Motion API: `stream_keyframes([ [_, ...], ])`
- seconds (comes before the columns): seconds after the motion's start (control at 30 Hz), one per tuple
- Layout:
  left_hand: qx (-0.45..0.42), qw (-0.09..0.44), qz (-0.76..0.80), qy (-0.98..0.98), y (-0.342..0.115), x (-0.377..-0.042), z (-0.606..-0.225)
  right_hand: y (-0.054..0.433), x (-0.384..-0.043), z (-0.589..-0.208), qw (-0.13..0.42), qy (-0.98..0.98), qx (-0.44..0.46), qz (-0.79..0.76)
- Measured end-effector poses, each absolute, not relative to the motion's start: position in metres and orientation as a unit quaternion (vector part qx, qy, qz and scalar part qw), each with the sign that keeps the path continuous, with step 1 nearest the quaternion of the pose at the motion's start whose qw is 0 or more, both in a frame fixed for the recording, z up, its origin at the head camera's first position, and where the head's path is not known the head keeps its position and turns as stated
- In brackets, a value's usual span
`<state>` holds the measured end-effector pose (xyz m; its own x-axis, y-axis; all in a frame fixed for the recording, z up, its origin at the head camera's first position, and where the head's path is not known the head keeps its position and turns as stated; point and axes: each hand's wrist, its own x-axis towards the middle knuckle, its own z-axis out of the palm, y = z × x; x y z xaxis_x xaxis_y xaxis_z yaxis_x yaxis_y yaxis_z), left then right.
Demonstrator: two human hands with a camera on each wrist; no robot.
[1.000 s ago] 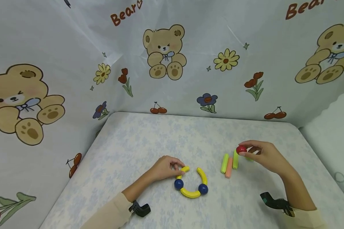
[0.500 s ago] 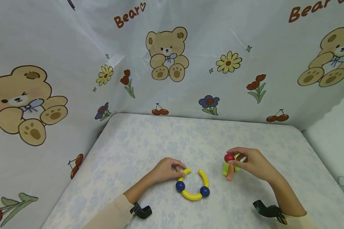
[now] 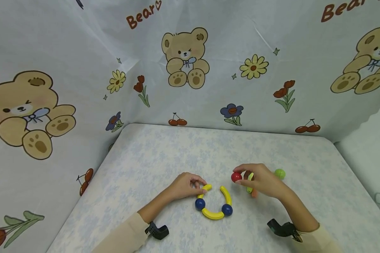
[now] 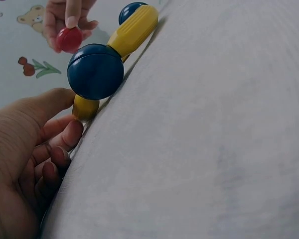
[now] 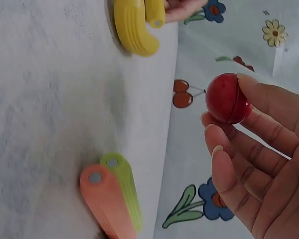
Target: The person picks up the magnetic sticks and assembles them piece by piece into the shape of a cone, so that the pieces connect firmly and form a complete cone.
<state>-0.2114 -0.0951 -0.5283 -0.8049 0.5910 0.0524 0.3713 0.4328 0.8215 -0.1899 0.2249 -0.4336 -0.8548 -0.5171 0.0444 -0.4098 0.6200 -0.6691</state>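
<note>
My left hand [image 3: 186, 185] pinches the upper left end of a curved yellow rod [image 4: 84, 107]. That rod belongs to a ring, open at the far side, built of curved yellow rods [image 3: 213, 214] and two blue balls [image 3: 200, 204]. The right-hand rod [image 3: 226, 195] of the ring ends free. Between thumb and fingers my right hand [image 3: 262, 180] holds a red ball [image 3: 236, 177] in the air, to the right of and beyond the ring's gap. In the right wrist view the red ball [image 5: 223, 98] shows a seam around it.
Under my right hand lie an orange rod [image 5: 105, 196] and a green rod [image 5: 123, 186], partly hidden, with metal-grey ends. A green ball [image 3: 280, 174] sits behind that hand. A bear-print sheet [image 3: 187, 102] rises at the table's far edge.
My right hand has carried the red ball leftward, over the rods and toward the ring, uncovering the green ball. My left hand keeps its hold on the yellow rod.
</note>
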Motion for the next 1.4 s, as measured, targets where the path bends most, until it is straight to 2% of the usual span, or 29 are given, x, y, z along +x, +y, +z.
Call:
stream_keyframes([
  [0.17, 0.289, 0.122, 0.450, 0.836, -0.095, -0.212, -0.530, 0.210, -0.192, -0.440, 0.089, 0.898, -0.273, -0.334],
  [0.37, 0.285, 0.119, 0.455, 0.835, -0.095, -0.213, -0.534, 0.192, -0.196, -0.449, 0.072, 0.908, -0.286, -0.298],
  [0.7, 0.275, 0.122, 0.463, 0.834, -0.095, -0.213, -0.530, 0.175, -0.203, -0.459, 0.080, 0.900, -0.314, -0.293],
  [1.4, 0.270, 0.126, 0.464, 0.834, -0.095, -0.212, -0.529, 0.160, -0.202, -0.467, 0.092, 0.914, -0.283, -0.277],
])
